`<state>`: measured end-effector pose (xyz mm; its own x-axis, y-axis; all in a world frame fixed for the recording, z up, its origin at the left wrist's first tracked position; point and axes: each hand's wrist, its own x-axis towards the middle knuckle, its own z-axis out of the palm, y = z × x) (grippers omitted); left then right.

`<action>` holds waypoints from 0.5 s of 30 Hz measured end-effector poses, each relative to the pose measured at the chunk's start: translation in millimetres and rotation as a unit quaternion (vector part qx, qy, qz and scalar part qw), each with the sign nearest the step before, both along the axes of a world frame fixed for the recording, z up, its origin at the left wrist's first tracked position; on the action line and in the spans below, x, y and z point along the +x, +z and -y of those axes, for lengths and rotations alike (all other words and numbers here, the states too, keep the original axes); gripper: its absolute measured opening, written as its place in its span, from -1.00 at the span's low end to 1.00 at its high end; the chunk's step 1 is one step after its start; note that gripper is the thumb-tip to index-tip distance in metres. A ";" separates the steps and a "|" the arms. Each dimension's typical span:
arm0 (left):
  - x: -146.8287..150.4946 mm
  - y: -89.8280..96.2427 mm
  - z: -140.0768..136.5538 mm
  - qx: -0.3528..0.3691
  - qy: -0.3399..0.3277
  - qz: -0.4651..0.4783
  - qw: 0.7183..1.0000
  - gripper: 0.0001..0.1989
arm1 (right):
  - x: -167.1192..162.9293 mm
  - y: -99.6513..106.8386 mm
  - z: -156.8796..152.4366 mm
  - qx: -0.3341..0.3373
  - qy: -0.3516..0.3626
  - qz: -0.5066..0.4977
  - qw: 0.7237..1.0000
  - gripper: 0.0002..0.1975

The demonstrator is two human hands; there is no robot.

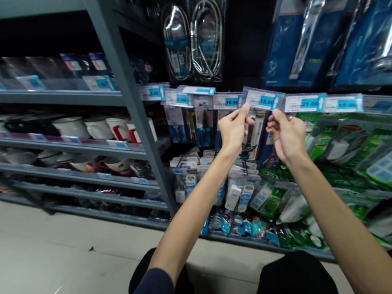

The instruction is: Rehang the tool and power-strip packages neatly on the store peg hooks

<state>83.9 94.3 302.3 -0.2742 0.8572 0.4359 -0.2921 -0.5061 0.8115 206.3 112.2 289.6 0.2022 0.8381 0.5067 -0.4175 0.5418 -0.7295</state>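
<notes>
A clear-sleeved price tag [260, 100] with a blue panel reading 15.00 is between my two hands. My left hand [234, 129] pinches its lower left edge, the fingers closed. At the tag's lower right corner my right hand [289, 134] holds on with thumb and curled fingers. Under the tag, between the hands, hangs a packaged tool [252, 135] in a white and dark pack, partly covered by my fingers. Beside my left hand is another tag [226, 100] marked 16.80; a 21.00 tag [303, 103] is just right of my right hand.
Shower hose packs [207, 38] and a shower head pack [309, 23] hang above. Green packs [350, 140] and small white packs [235, 194] fill the lower rack. A grey shelf post [128, 88] stands left, with mugs [99, 129] beyond. My knees [294, 280] are below.
</notes>
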 end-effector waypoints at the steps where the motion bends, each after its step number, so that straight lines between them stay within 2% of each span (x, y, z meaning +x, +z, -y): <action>1: 0.6 1.4 -0.4 -0.006 0.002 -0.001 1.000 -0.51 | -1.2 1.5 0.7 0.002 0.000 0.002 1.000 -0.62; 4: -2.2 7.5 5.8 -0.010 0.006 -0.034 0.999 -0.51 | -0.5 -3.2 13.8 0.000 -0.004 0.021 1.000 -0.58; 6: -11.9 3.6 20.4 0.010 -0.004 -0.097 0.995 -0.51 | 9.6 -27.1 36.0 -0.003 -0.021 0.052 0.998 -0.57; 8: -32.6 -18.8 43.6 0.030 -0.028 -0.193 0.980 -0.51 | 30.8 -75.8 69.1 -0.019 -0.072 0.115 0.991 -0.59; 10: -66.6 -65.9 68.7 -0.002 -0.060 -0.300 0.952 -0.47 | 59.5 -144.4 108.2 -0.074 -0.145 0.220 0.962 -0.61; 11: -87.7 -97.8 79.0 -0.056 -0.097 -0.349 0.930 -0.44 | 73.9 -181.0 127.3 -0.106 -0.185 0.288 0.934 -0.62; 13: -132.9 -169.7 92.4 -0.230 -0.191 -0.383 0.874 -0.42 | 97.9 -245.2 159.1 -0.155 -0.229 0.456 0.846 -0.60; 14: -154.3 -205.0 96.0 -0.314 -0.230 -0.387 0.836 -0.39 | 106.2 -268.5 169.8 -0.207 -0.215 0.552 0.778 -0.60; 15: -173.3 -236.6 98.4 -0.387 -0.218 -0.385 0.809 -0.36 | 111.8 -284.3 176.2 -0.265 -0.188 0.634 0.702 -0.61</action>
